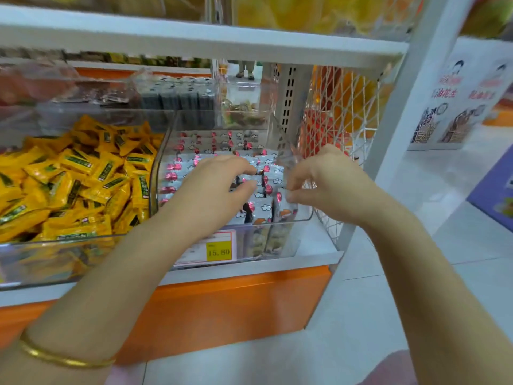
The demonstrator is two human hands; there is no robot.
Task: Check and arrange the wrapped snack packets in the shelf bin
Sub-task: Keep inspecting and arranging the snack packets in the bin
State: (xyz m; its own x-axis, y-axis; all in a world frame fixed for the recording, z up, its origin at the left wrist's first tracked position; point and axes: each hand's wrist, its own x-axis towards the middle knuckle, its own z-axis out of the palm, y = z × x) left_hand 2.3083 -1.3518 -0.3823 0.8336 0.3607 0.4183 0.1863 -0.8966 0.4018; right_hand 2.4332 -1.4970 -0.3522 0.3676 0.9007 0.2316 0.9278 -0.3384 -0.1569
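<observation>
A clear plastic shelf bin (304, 218) holds several silver snack packets (222, 143) with pink and white print, lined up in rows. My left hand (216, 187) reaches into the middle of the bin, its thumb and fingers pinching a silver packet (251, 177) among the rows. My right hand (324, 179) hovers over the bin's right side, fingers curled, pinching the top edge of an upright packet (280, 201) near the front right corner. The packets under both hands are hidden.
A bin of yellow packets (69, 173) stands to the left. Dark packets (177, 95) and mixed sweets (241, 112) fill bins behind. A yellow price tag (219, 250) hangs at the bin's front. A white net basket (344, 107) and shelf post (397, 120) stand at right.
</observation>
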